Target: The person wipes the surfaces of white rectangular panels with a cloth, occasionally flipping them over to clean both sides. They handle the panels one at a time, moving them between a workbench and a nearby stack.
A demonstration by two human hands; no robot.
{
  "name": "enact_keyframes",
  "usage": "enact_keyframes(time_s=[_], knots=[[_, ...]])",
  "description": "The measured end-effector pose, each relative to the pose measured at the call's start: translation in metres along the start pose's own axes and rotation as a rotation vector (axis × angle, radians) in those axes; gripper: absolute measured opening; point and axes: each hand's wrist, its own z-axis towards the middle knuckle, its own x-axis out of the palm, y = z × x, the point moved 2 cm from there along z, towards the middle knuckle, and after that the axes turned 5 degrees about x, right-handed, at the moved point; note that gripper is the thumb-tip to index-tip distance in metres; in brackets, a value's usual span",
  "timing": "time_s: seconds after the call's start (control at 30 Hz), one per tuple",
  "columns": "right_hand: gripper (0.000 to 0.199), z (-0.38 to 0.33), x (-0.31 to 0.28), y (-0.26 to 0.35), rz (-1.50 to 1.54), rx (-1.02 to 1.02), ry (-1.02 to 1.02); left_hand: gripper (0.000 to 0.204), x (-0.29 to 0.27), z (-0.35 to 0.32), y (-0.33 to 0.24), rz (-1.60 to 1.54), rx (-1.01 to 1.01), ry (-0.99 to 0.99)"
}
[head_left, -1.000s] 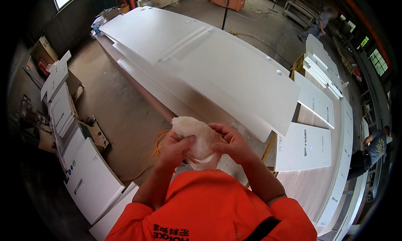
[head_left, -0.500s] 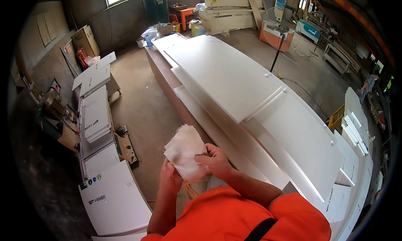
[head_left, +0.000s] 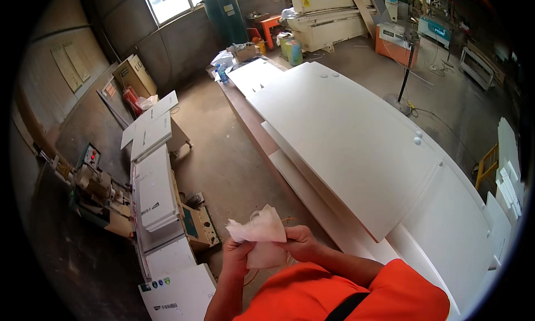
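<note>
A bare grey concrete floor point(head_left: 223, 153) carries a long stack of large flat white boards point(head_left: 345, 137) on the right and smaller stacked white panels point(head_left: 156, 192) on the left.

To your left, a brown cardboard box point(head_left: 134, 75) leans by the wall. Up ahead, the dark green tank point(head_left: 223, 11) wears small yellow and white labels point(head_left: 227, 8). By your left elbow lies a white panel point(head_left: 178, 293) (blue-and-green stickers point(head_left: 161, 283) along its edge).
</note>
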Motion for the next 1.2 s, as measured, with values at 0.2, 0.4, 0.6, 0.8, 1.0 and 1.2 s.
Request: enact_keyframes(time_s=[0.2, 0.4, 0.6, 0.8, 1.0, 1.2], knots=[[0.045, 0.048, -0.044, 0.039, -0.655, -0.361, -0.210, 0.070, -0.010, 0.144, 0.031, -0.354, -0.642, 0.422], [0.037, 0.102, -0.058, 0.054, -0.967, -0.112, -0.427, 0.033, -0.003, 0.236, 0.032, -0.195, -0.615, 0.541], [0.064, 0.179, -0.045, 0.097, -1.501, -0.239, -0.601, 0.021, 0.033, 0.316, -0.005, 0.007, -0.551, 0.621], [0.070, 0.236, -0.073, 0.098, -1.383, -0.223, -0.779, 0.027, 0.027, 0.389, -0.045, -0.125, -0.578, 0.875], [0.064, 0.310, -0.117, 0.124, -1.790, 0.316, -0.918, 0.026, -0.093, 0.506, -0.057, -0.125, -0.576, 0.612], [0.077, 0.405, -0.147, 0.094, -1.716, 0.455, -0.567, 0.023, -0.143, 0.552, -0.060, -0.139, -0.653, 0.485]])
